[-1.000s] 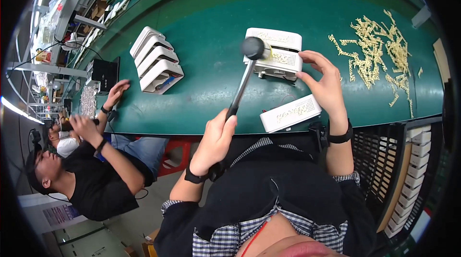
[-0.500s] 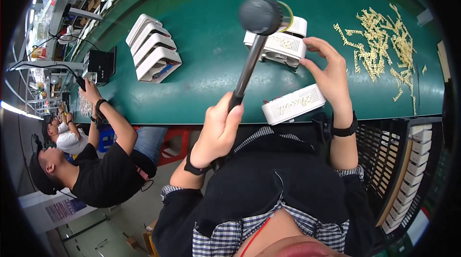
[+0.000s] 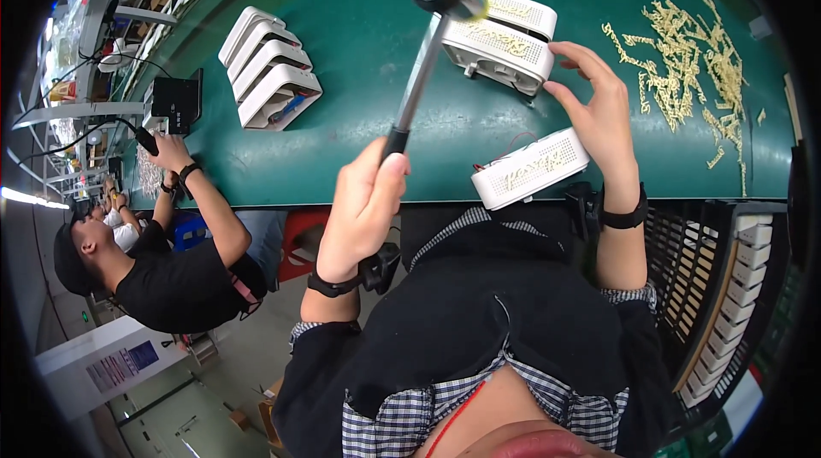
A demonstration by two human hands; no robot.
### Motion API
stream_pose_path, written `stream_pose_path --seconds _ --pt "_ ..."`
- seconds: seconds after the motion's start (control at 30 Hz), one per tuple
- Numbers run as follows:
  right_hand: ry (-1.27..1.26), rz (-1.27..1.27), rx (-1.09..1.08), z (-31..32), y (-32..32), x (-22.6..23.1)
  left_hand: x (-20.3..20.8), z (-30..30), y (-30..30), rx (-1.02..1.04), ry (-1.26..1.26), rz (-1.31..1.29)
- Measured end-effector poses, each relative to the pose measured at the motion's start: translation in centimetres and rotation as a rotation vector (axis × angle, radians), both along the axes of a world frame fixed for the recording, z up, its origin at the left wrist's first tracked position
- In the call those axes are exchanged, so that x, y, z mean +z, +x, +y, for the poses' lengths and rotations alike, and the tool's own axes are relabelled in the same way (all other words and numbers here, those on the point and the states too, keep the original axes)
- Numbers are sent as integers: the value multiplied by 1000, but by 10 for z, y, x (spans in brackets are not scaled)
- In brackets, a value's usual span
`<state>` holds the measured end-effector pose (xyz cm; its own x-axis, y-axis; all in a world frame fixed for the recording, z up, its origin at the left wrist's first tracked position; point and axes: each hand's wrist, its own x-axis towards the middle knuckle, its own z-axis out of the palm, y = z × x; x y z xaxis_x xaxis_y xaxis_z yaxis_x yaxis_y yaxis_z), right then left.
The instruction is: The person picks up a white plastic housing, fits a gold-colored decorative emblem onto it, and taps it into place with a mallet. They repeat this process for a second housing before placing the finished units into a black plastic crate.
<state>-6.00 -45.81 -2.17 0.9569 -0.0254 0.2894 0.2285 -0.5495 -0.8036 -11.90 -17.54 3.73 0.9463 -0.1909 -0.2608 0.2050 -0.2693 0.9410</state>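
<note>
Green bench (image 3: 368,107): spread before you, its near edge just ahead of your body.
Co-worker (image 3: 184,278): a person in black, off to your left.
Black crate (image 3: 725,217): beside you on the right, white blocks (image 3: 735,304) lined up within.
Mallet (image 3: 419,77): slanting away from you and a little rightward, its dark head at the far end.
Cream lettering pile (image 3: 680,69): loose on the bench, beyond and right of both hands.
White shells (image 3: 274,86): a row at the left, well apart from your hands.
Left hand (image 3: 363,206): fingers wrapped around the mallet's black grip.
Right hand (image 3: 599,112): thumb and fingers spread, tips at the front housing's right end; you can't tell whether they pinch it.
Front housing (image 3: 505,52): left of your right hand, the nearer one; ahead and right of your left. Its long axis runs crosswise, right end angled toward you. The mallet's head overlaps its far-left side in view; the gap can't be judged.
Rear housing (image 3: 522,11): just behind, roughly parallel.
Near housing (image 3: 537,167): apart, by the bench edge, right end angled away.
Cream script (image 3: 506,41): on the front housing's top.
</note>
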Motion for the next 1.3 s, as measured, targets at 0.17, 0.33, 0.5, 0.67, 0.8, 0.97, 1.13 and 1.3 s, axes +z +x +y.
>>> stream_pose_path --seconds 0.17,0.33,0.5,0.67,0.8,0.97,1.13,1.3 --pt "-78 -154 135 -13 -21 18 5 1 -7 26 -98 -115" --pt "-182 -51 433 -6 -43 18 -9 4 0 12 -52 -139" --pt "-35 55 415 -5 -51 -1 -10 -4 10 -42 113 9" --pt "14 19 219 7 -59 -12 -1 -11 4 -69 71 -65" --pt "57 -40 67 19 -50 -23 6 -14 5 -48 -51 -105" --pt "57 -120 87 22 -36 -17 -16 -18 20 -85 111 -18" --pt "43 -85 138 14 -32 -24 0 -14 10 -5 -29 11" --pt "99 -85 147 20 -29 -25 -19 -18 23 -135 81 -55"
